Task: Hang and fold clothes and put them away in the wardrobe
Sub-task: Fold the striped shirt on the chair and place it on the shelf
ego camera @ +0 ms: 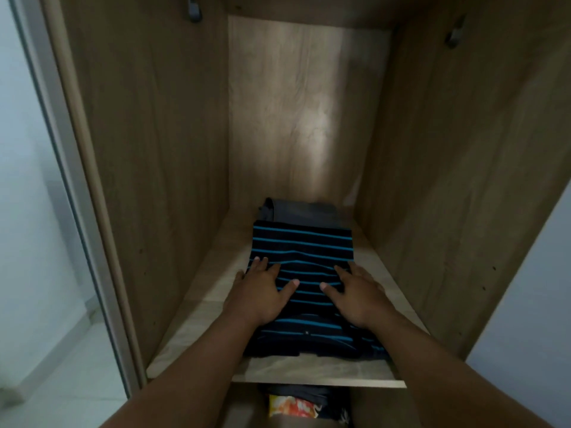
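Striped shirt folded on the wardrobe shelf, grey garment behind it. Our left hand and right hand lie flat on top, grip released. Soft, light; we'd lift by side edges.

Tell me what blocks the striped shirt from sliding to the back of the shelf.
A folded grey garment lies on the shelf directly behind the striped shirt, between it and the back panel.
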